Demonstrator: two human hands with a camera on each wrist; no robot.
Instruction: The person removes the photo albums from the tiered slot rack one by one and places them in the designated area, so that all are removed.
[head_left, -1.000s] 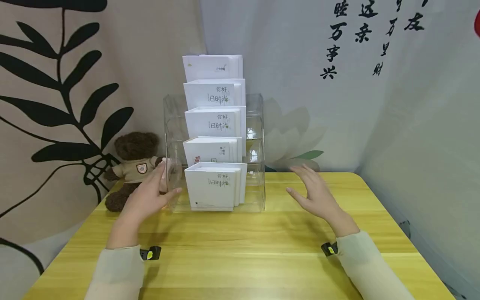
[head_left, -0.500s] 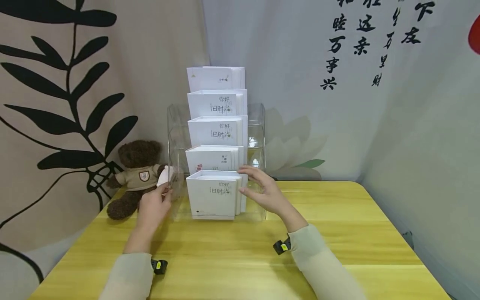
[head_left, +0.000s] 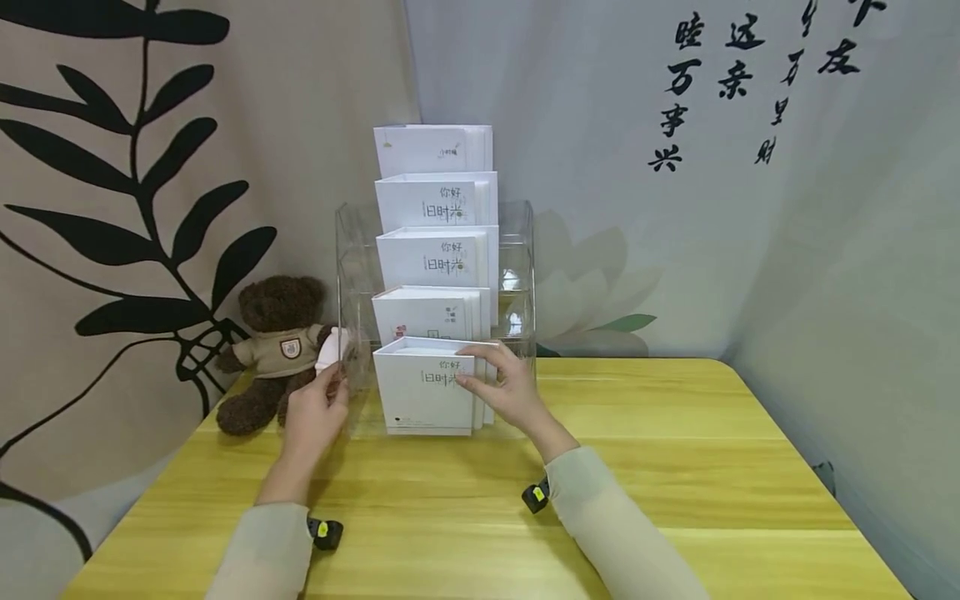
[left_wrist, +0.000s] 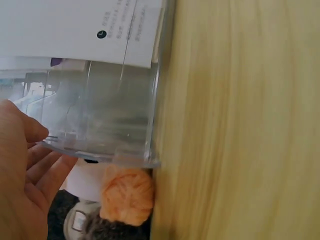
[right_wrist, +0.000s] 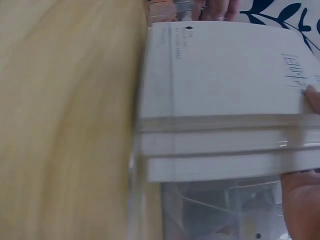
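A clear plastic tiered rack (head_left: 360, 367) stands at the back of the table, with white books (head_left: 431, 254) rising in steps on its tiers. My left hand (head_left: 317, 412) pinches the rack's left side edge; in the left wrist view its thumb and fingertips lie on either side of the clear rim. At the lowest tier, my right hand (head_left: 512, 392) grips the upper right of the front white book (head_left: 423, 400), thumb on its printed cover and fingers over the top edge. More white books stack right behind it, seen edge-on in the right wrist view.
A brown teddy bear (head_left: 281, 350) in a beige shirt sits just left of the rack. Beside the bear lies a fuzzy orange ball (left_wrist: 127, 197). Fabric hangs behind the yellow wooden table (head_left: 637, 467).
My right hand has come in from the right, reaching the front white book and gripping it. My left hand has gone from spread fingers beside the rack to pinching its left edge.
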